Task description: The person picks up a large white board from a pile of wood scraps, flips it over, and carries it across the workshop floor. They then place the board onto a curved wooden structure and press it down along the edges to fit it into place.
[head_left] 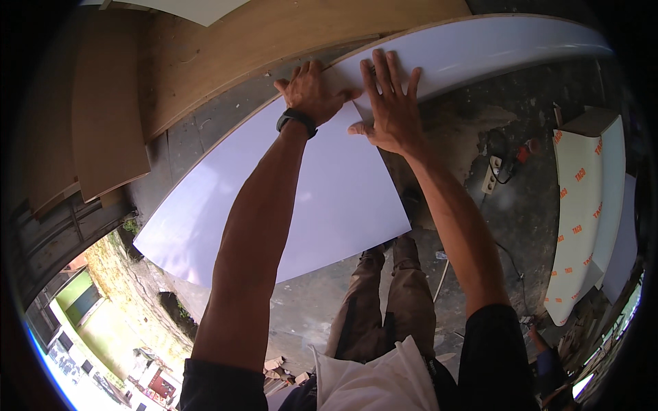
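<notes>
A large white panel (322,185) lies flat in front of me, its right edge meeting a long narrow white strip panel (493,51) that runs off to the far right. My left hand (312,92), with a dark band on its wrist, rests at the far edge near this joint. Its fingers bend over the edge and its thumb stretches right across the seam. My right hand (392,113) lies flat on the strip with fingers spread. Its thumb reaches left over the large panel's corner. What the left fingertips touch is partly hidden.
Brown wooden boards (110,103) stand at the left and along the far side. On the floor at right are a white power strip (491,175) with a cord and a red-ended tool (526,151). Farther right stands a curved white panel with orange print (579,219).
</notes>
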Tool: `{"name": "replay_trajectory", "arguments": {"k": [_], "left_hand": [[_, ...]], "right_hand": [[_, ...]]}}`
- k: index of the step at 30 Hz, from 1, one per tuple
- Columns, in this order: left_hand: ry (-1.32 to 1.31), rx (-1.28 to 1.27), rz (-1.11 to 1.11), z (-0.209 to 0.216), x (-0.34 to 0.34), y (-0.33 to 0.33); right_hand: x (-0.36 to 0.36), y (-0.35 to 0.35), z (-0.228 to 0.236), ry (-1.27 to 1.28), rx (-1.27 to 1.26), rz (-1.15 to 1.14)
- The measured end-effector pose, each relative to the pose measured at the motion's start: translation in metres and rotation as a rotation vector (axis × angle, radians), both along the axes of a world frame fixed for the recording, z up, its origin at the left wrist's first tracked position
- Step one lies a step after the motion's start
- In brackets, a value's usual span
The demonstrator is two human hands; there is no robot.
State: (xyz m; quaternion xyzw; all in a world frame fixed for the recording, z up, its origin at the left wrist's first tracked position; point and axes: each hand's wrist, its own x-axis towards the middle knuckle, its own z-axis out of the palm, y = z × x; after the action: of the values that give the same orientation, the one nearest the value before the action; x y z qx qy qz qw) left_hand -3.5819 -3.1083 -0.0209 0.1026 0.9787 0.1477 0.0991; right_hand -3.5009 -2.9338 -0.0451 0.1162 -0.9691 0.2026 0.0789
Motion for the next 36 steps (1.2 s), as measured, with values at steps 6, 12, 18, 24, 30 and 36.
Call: {"name": "replay_trajectory", "arguments": {"k": [6,12,18,24,30,36], "left_hand": [[0.018,0.014,-0.032,-0.001,-0.001,-0.002],[0.031,0.052,-0.032,-0.009,0.001,-0.003],[-0.009,0.026,-0.043,-0.009,-0.001,-0.007],[-0.03,0.051,-0.039,-0.003,0.0,-0.009],[0.038,0.162,0.135,-0.015,-0.01,-0.019],[0.035,0.218,0.156,-0.01,-0.008,-0.006]], "right_hand": [[0.005,0.004,-0.003,-0.02,-0.004,0.005],[0.108,0.016,-0.039,-0.072,-0.23,-0.145],[0.279,0.06,-0.083,-0.264,-0.237,-0.297],[0.415,0.124,-0.109,-0.743,-0.144,-0.368],[0.443,0.162,-0.108,-0.967,-0.177,-0.491],[0.418,0.169,-0.106,-0.921,-0.372,-0.53]]}}
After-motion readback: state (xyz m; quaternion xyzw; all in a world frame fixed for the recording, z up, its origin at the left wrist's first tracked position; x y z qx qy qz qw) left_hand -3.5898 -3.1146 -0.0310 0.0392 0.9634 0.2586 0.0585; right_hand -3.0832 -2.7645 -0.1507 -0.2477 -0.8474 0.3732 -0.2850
